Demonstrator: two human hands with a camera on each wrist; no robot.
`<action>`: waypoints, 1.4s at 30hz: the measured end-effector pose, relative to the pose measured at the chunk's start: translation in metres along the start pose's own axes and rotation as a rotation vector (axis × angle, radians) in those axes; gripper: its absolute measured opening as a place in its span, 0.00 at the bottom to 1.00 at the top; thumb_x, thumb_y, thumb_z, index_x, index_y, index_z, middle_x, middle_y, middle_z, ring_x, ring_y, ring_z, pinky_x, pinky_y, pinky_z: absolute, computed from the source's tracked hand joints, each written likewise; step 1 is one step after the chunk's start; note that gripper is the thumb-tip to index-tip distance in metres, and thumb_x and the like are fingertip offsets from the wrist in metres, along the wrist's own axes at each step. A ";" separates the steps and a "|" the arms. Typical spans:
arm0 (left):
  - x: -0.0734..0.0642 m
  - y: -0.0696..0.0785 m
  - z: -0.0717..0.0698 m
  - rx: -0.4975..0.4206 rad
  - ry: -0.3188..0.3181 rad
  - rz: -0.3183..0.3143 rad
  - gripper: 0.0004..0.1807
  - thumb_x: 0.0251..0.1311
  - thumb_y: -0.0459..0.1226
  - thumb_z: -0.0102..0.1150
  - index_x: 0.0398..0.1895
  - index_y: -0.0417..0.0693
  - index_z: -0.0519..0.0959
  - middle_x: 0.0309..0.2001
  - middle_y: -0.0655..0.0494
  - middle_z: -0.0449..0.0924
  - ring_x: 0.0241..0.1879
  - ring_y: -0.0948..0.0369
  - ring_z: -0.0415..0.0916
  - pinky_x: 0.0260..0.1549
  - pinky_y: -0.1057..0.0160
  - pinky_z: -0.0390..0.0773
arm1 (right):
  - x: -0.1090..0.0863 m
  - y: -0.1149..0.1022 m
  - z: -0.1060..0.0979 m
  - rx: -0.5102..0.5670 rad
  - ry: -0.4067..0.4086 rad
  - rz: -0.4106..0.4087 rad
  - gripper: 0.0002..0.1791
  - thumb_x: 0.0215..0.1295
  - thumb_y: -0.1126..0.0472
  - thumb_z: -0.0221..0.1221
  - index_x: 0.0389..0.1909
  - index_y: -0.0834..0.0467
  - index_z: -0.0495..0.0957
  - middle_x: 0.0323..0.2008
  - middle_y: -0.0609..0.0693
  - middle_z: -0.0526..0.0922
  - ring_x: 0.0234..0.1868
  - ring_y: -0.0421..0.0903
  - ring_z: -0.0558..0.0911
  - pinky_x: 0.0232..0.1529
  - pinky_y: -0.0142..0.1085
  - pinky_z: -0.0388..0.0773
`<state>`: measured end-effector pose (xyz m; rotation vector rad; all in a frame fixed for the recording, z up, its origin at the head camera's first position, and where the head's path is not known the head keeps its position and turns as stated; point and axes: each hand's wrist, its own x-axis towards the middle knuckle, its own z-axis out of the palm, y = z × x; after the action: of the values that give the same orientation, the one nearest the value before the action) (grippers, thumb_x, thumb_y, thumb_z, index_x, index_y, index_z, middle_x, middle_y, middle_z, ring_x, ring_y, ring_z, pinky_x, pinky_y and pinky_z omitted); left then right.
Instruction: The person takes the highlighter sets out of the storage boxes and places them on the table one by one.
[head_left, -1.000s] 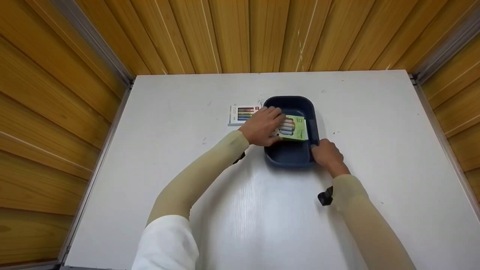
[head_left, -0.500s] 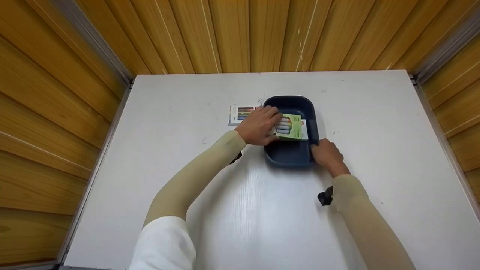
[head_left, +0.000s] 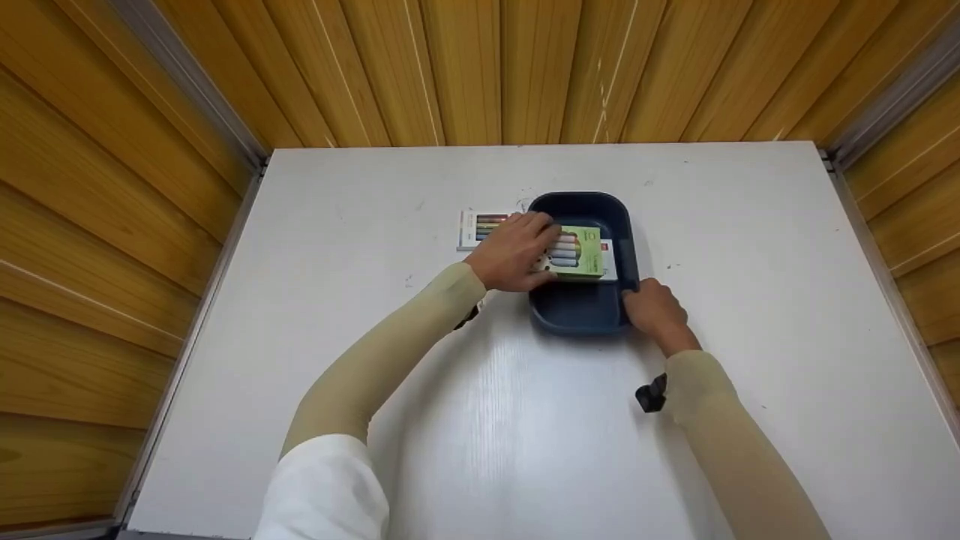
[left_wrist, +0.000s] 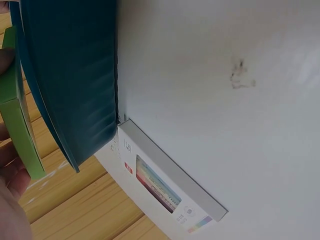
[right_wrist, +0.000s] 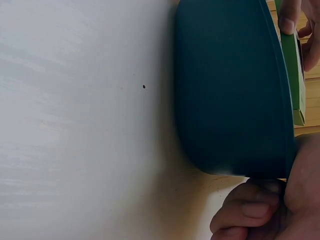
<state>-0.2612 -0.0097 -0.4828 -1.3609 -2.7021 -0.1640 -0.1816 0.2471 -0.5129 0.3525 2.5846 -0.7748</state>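
My left hand (head_left: 514, 253) grips a green box (head_left: 589, 251) with pale sticks showing through its window, perhaps markers. It holds the box by its left end, above a dark blue bin (head_left: 574, 309). The left wrist view shows fingers round the green box (left_wrist: 22, 135), which is level with the bin's rim. Inside the bin, a white box (head_left: 610, 262) pokes out from behind the green one; most of it is hidden. My right hand (head_left: 658, 311) holds the bin's right wall, and in the right wrist view its fingers (right_wrist: 247, 210) curl under the rim.
A flat white box (head_left: 469, 229) with coloured sticks in its window lies on the white table (head_left: 360, 247), left of the bin and partly behind my left hand. Wood-plank walls (head_left: 465, 75) stand at the back and sides.
My left hand has shifted slightly left with the green box, so more of the white box in the bin shows. My right hand and the bin stay in place.
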 end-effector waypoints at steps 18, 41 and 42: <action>-0.009 -0.005 0.000 -0.045 0.015 -0.030 0.38 0.59 0.58 0.56 0.67 0.48 0.64 0.63 0.50 0.65 0.63 0.55 0.63 0.65 0.55 0.64 | -0.003 -0.001 0.000 0.008 -0.008 -0.004 0.27 0.70 0.54 0.37 0.53 0.73 0.70 0.44 0.65 0.77 0.39 0.55 0.74 0.37 0.45 0.71; -0.018 -0.012 -0.002 -0.033 -0.021 -0.077 0.39 0.61 0.60 0.52 0.70 0.50 0.61 0.66 0.50 0.63 0.66 0.56 0.61 0.69 0.56 0.61 | -0.003 -0.001 -0.002 0.014 -0.017 0.000 0.26 0.72 0.53 0.37 0.52 0.72 0.70 0.41 0.62 0.76 0.39 0.55 0.75 0.35 0.43 0.70; -0.019 -0.013 -0.002 -0.037 -0.013 -0.075 0.39 0.61 0.60 0.52 0.70 0.49 0.61 0.66 0.50 0.64 0.66 0.56 0.61 0.69 0.56 0.61 | -0.003 -0.001 -0.002 0.014 -0.017 0.002 0.26 0.72 0.53 0.37 0.52 0.72 0.70 0.41 0.63 0.76 0.39 0.55 0.75 0.36 0.43 0.70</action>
<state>-0.2603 -0.0327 -0.4841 -1.2753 -2.7759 -0.2131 -0.1803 0.2469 -0.5099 0.3510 2.5637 -0.7916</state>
